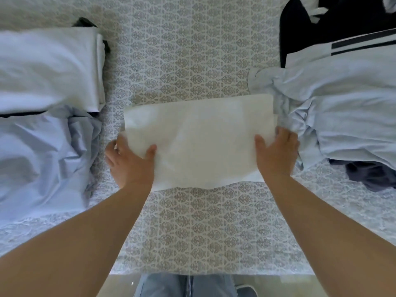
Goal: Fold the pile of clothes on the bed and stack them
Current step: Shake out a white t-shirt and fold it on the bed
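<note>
Head view: both hands grip the white folded cloth [199, 140] at mid-bed, the left hand [128, 161] and right hand [276, 153] each with thumb on top and fingers tucked under an end. The thin, limp rectangle could sag and unfold if lifted unevenly, or snag the crumpled pale-blue pile [334, 116] touching its right edge; the patterned bedspread [192, 61] looks flat and matte

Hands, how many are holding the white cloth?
2. The left hand grips the folded white cloth's left edge; the right hand holds its right edge, fingers partly hidden.
</note>
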